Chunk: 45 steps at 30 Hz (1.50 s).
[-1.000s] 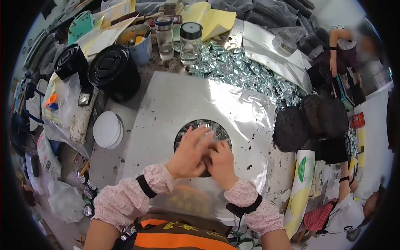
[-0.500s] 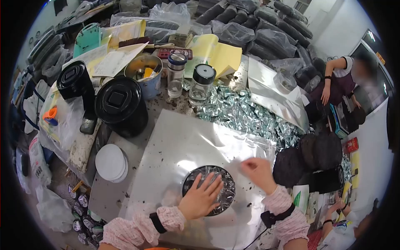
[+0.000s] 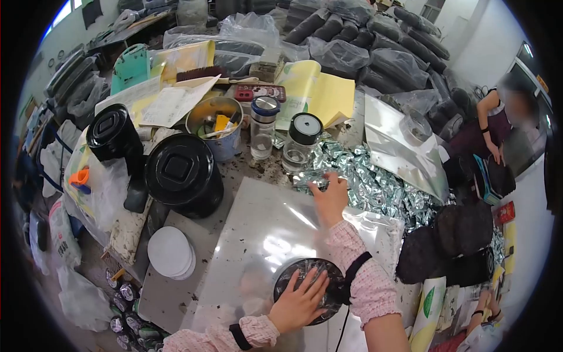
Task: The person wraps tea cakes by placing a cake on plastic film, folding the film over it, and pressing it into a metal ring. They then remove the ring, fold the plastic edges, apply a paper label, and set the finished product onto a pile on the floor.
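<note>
Fingers spread, my left hand point(image 3: 300, 302) lies flat on a round black-rimmed disc point(image 3: 333, 287) with a dark, shiny, crinkled surface. The disc rests on a glossy pale sheet point(image 3: 240, 234); the hand and right forearm hide parts of it. My right hand point(image 3: 332, 202) is stretched forward at the near edge of a heap of small silvery-green foil packets point(image 3: 375, 179). Its thumb and forefinger are apart, close to the packets, and I see nothing clearly held between them. Both wrists wear black bands over pink sleeves.
Two glass jars point(image 3: 302, 144) stand behind the sheet, beside a metal bucket point(image 3: 220, 132). Black lidded canisters point(image 3: 183, 176) and white round discs point(image 3: 169, 251) are at left. Dark round cakes point(image 3: 448, 234) are stacked at right. Another person point(image 3: 489, 126) works at far right.
My right hand has moved from beside the disc forward and left to the foil heap. My left hand stays flat on the disc. The view has shifted slightly.
</note>
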Each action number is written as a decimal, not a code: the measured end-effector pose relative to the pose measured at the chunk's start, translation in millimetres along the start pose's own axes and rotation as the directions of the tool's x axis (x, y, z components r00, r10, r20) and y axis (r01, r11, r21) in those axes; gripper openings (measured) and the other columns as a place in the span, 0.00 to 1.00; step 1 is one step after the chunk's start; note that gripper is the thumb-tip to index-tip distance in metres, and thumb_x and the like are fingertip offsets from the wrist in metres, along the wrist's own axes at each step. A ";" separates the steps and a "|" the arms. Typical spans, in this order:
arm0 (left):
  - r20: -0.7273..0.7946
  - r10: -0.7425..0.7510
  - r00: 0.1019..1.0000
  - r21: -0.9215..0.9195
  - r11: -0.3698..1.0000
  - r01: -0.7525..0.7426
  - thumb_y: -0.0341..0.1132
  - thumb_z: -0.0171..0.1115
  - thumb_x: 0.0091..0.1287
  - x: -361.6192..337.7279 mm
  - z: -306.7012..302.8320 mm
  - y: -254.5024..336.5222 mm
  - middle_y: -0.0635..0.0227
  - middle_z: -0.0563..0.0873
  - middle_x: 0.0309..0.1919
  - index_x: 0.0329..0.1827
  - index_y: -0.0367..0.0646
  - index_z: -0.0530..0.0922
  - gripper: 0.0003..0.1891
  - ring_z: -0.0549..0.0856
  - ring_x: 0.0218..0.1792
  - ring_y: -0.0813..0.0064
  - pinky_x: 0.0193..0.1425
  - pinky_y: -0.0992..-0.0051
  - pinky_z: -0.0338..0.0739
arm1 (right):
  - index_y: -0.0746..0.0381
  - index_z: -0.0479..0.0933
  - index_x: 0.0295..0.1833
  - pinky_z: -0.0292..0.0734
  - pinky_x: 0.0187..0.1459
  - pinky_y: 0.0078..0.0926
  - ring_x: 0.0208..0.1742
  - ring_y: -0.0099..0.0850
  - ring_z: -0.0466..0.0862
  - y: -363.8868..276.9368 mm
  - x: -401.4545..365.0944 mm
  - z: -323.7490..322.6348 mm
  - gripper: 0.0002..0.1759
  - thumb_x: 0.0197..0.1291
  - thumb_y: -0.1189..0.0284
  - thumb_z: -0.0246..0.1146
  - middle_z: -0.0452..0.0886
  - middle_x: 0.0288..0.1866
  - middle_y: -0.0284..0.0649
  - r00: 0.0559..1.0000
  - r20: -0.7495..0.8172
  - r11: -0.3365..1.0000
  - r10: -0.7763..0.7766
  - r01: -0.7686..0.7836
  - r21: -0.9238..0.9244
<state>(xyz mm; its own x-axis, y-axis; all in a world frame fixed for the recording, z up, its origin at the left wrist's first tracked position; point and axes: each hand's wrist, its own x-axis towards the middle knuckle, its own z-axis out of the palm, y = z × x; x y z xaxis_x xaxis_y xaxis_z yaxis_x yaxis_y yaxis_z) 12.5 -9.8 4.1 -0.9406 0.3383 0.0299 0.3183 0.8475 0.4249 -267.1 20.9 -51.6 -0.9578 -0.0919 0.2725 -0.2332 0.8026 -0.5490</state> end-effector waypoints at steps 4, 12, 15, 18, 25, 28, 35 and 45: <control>-0.071 -0.012 0.997 0.025 1.000 0.014 0.56 0.55 0.72 0.3 6.8 1.3 0.58 0.67 0.77 0.74 0.40 0.71 0.35 0.62 0.79 0.57 0.80 0.46 0.51 | 0.59 0.84 0.42 0.78 0.48 0.37 0.45 0.41 0.83 14.3 5.2 18.1 0.14 0.53 0.65 0.76 0.78 0.45 0.42 1.000 -0.003 0.984 -0.013 0.013 0.180; -0.067 -0.005 0.998 0.100 0.995 0.012 0.56 0.53 0.73 -1.3 6.2 4.3 0.58 0.66 0.78 0.75 0.41 0.69 0.34 0.60 0.80 0.56 0.80 0.46 0.50 | 0.67 0.81 0.40 0.80 0.39 0.25 0.37 0.24 0.83 46.3 -5.2 -52.7 0.07 0.57 0.84 0.70 0.83 0.42 0.37 0.953 0.224 0.430 0.204 -0.293 0.854; -0.087 0.000 0.996 0.108 0.994 0.010 0.55 0.53 0.73 -1.9 14.0 3.8 0.57 0.66 0.78 0.75 0.40 0.69 0.34 0.60 0.80 0.55 0.81 0.45 0.49 | 0.67 0.78 0.47 0.84 0.47 0.27 0.40 0.28 0.84 79.2 -27.3 -93.8 0.10 0.61 0.85 0.66 0.82 0.43 0.39 0.914 0.356 0.264 0.194 -0.398 0.879; -0.070 0.014 0.997 0.142 0.990 -0.003 0.53 0.54 0.73 -2.8 12.2 5.7 0.57 0.65 0.79 0.76 0.40 0.67 0.34 0.58 0.80 0.54 0.81 0.45 0.48 | 0.68 0.77 0.48 0.84 0.52 0.29 0.46 0.30 0.85 106.6 -42.0 -113.2 0.10 0.62 0.85 0.66 0.82 0.45 0.40 0.885 0.410 0.076 0.221 -0.434 0.898; -0.078 0.021 0.997 0.155 0.988 -0.009 0.53 0.53 0.74 -5.3 14.9 6.1 0.56 0.63 0.79 0.77 0.40 0.65 0.34 0.57 0.81 0.53 0.81 0.45 0.46 | 0.69 0.76 0.50 0.85 0.48 0.26 0.44 0.32 0.84 156.4 -11.8 -108.4 0.12 0.62 0.85 0.66 0.81 0.45 0.41 0.890 0.139 0.256 0.434 -0.270 0.928; -0.082 0.017 0.997 0.155 0.988 -0.004 0.53 0.53 0.74 -5.1 15.3 7.4 0.56 0.62 0.79 0.77 0.40 0.65 0.35 0.57 0.81 0.53 0.82 0.45 0.46 | 0.68 0.76 0.52 0.85 0.48 0.24 0.42 0.30 0.84 164.6 -23.1 -121.4 0.14 0.61 0.87 0.66 0.80 0.44 0.40 0.872 0.153 0.178 0.465 -0.261 0.949; -0.070 0.029 0.997 0.126 0.992 -0.020 0.52 0.55 0.74 -6.4 15.7 6.9 0.57 0.62 0.80 0.78 0.37 0.63 0.36 0.57 0.81 0.54 0.82 0.48 0.47 | 0.66 0.74 0.60 0.84 0.50 0.26 0.46 0.27 0.83 102.1 -113.4 -182.1 0.19 0.65 0.85 0.64 0.81 0.49 0.40 0.875 0.456 0.047 0.162 -0.469 0.882; -0.210 0.013 0.978 -0.023 1.000 -0.018 0.46 0.60 0.64 -2.4 36.2 2.2 0.55 0.69 0.74 0.74 0.38 0.67 0.36 0.66 0.76 0.49 0.77 0.42 0.56 | 0.72 0.77 0.61 0.84 0.47 0.35 0.50 0.42 0.86 119.2 -32.3 -141.0 0.22 0.65 0.71 0.63 0.83 0.57 0.56 0.930 0.311 0.802 0.193 -0.332 0.496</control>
<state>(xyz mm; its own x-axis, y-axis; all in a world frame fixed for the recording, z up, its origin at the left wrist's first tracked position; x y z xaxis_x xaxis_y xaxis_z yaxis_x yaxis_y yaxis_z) 19.7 6.1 -27.8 -0.9402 0.2561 0.2246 0.3327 0.8317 0.4446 -240.2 202.7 -14.4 -0.9886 -0.1139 -0.0984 0.0479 0.3819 -0.9230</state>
